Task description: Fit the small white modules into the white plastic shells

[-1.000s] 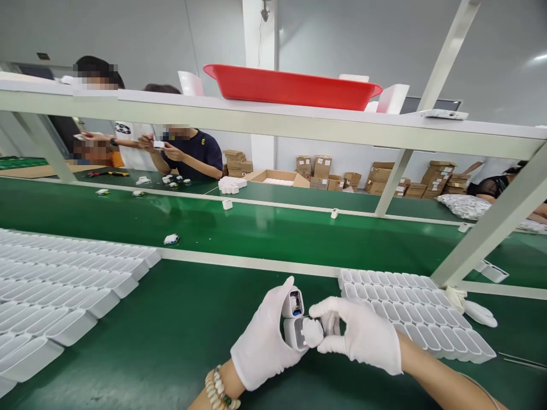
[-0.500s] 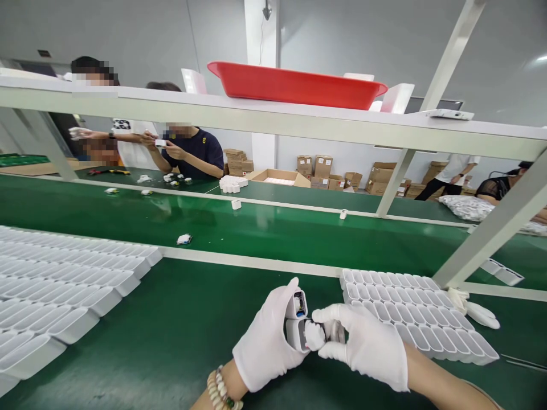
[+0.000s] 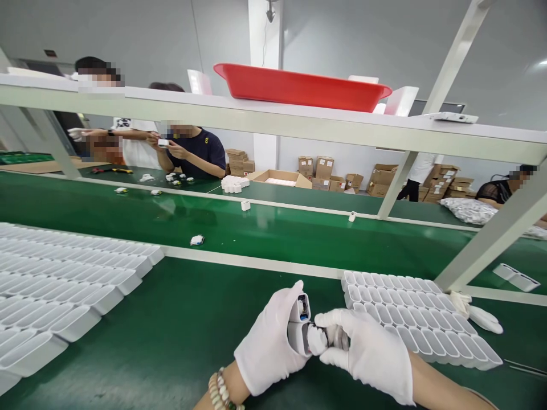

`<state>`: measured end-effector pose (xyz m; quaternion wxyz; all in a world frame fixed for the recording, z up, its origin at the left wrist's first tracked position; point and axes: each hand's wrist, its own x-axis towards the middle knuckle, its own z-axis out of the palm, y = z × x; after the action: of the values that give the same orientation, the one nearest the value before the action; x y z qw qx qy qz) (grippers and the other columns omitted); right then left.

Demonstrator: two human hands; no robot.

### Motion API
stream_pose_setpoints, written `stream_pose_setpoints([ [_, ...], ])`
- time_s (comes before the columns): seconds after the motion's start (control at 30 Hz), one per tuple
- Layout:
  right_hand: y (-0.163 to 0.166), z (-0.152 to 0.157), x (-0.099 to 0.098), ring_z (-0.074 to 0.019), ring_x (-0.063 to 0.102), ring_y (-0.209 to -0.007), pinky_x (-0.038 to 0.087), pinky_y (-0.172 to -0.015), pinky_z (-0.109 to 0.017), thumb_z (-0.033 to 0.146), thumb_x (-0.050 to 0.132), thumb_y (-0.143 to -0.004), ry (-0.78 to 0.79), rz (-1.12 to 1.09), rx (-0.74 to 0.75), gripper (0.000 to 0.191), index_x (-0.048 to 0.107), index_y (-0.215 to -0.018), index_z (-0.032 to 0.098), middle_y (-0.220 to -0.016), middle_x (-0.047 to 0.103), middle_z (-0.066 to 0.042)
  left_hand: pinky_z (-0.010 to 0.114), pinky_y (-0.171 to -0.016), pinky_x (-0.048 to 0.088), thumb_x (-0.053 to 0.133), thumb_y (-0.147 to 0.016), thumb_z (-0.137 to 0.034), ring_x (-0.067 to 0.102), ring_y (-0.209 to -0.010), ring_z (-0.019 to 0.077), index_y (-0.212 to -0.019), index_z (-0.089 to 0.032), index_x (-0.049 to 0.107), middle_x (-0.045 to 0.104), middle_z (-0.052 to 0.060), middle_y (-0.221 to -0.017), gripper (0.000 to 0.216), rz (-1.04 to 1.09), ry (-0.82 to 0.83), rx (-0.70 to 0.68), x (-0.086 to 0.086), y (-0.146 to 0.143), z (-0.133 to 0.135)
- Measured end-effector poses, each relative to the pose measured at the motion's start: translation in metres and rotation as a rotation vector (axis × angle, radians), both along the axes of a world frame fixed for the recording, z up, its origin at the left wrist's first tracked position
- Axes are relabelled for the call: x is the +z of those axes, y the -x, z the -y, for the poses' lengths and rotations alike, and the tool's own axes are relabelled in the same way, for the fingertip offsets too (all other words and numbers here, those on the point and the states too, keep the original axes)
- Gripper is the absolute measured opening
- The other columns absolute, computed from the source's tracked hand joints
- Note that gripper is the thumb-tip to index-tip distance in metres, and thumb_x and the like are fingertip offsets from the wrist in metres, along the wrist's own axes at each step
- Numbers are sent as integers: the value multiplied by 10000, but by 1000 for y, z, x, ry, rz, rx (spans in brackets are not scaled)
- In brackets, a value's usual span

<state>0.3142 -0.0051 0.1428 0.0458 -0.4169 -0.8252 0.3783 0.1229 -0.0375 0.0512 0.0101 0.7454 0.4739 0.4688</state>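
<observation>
My left hand (image 3: pixel 267 344), in a white glove, is closed around two small white charger housings (image 3: pixel 298 327); the upper one shows electronics in its open end. My right hand (image 3: pixel 367 350), also gloved, is closed in a pinch against the lower housing's open face, pressing a small part I cannot make out. Both hands hover low over the green bench (image 3: pixel 171 324). Rows of empty white housings (image 3: pixel 423 319) lie just right of my hands.
A large block of white housings (image 3: pixel 64 285) covers the bench at left. Beyond runs a green conveyor (image 3: pixel 273 228) carrying small white parts (image 3: pixel 197 240). A white frame shelf (image 3: pixel 273 122) overhead holds a red tray (image 3: pixel 299 88). Other people work across the belt; cardboard boxes (image 3: pixel 318 173) line the wall.
My hands have stayed together on the housings, drifting slightly down and right. The loose parts on the conveyor have moved to the right.
</observation>
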Motion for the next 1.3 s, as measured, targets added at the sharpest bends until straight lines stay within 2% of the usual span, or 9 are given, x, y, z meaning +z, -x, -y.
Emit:
stream_pose_setpoints([
  [0.27, 2, -2, -3, -96, 407, -615, 326, -583, -227, 179, 609, -736, 52, -65, 59, 82, 532, -734, 209, -672, 490, 57, 460, -834, 597, 693, -758, -249, 643, -945, 253, -1510, -226, 168, 562, 123, -1097, 918, 13, 35, -17, -2, -2, 2],
  [0.5, -2, -4, -6, -120, 472, -670, 387, -633, -234, 210, 607, -748, 32, -102, 30, 50, 569, -781, 202, -743, 542, 24, 455, -837, 594, 710, -765, -315, 655, -939, 242, -1502, -252, 177, 570, 104, -1095, 912, 79, 110, -9, 0, -3, 5],
  [0.7, 0, -3, 0, -96, 447, -647, 369, -633, -232, 148, 599, -768, -17, -91, 68, 65, 595, -803, 203, -733, 521, 45, 440, -833, 596, 703, -775, -320, 659, -931, 233, -1502, -247, 181, 577, 101, -1095, 898, 68, 101, 1, 2, -4, 5],
  [0.77, -2, -6, 1, -105, 494, -688, 400, -655, -232, 164, 685, -735, 82, -112, 21, 179, 646, -901, 217, -757, 553, 49, 430, -837, 597, 704, -771, -322, 663, -945, 234, -1496, -247, 193, 579, 101, -1105, 890, 78, 107, 5, 2, -6, 7],
  [0.9, -7, -20, -2, -121, 542, -691, 448, -600, -245, 282, 883, -568, 337, -174, 3, 667, 617, -1179, 244, -868, 587, 41, 415, -860, 597, 670, -762, -273, 669, -989, 235, -1485, -241, 212, 573, 107, -1147, 857, 110, 108, 17, 2, -10, 10],
  [1.07, -4, -25, -16, -153, 575, -832, 482, -739, -297, 405, 779, -748, 217, -206, -87, 734, 439, -1372, 217, -962, 562, 1, 428, -891, 594, 688, -727, -251, 667, -1038, 252, -1489, -237, 206, 579, 114, -1167, 901, 104, 124, 16, 2, -10, 13],
  [1.17, 2, -20, -23, -184, 587, -912, 488, -833, -351, 486, 769, -766, 435, -302, -16, 958, 239, -1506, 187, -1015, 597, -40, 436, -891, 601, 711, -721, -273, 667, -1076, 275, -1486, -236, 213, 577, 133, -1209, 914, 112, 134, 14, 3, -11, 16],
  [1.23, 7, -15, -28, -183, 593, -879, 502, -827, -369, 506, 781, -754, 642, -440, 98, 935, 295, -1487, 188, -974, 618, -35, 437, -890, 607, 742, -698, -291, 662, -1104, 294, -1481, -238, 224, 573, 142, -1241, 940, 115, 153, 6, 3, -12, 19],
  [1.3, 11, -12, -33, -180, 597, -852, 513, -840, -391, 499, 819, -710, 764, -553, 141, 777, 493, -1334, 170, -937, 624, -27, 435, -889, 611, 748, -685, -283, 669, -1097, 293, -1475, -244, 238, 581, 135, -1241, 941, 118, 170, -7, 2, -13, 20],
])
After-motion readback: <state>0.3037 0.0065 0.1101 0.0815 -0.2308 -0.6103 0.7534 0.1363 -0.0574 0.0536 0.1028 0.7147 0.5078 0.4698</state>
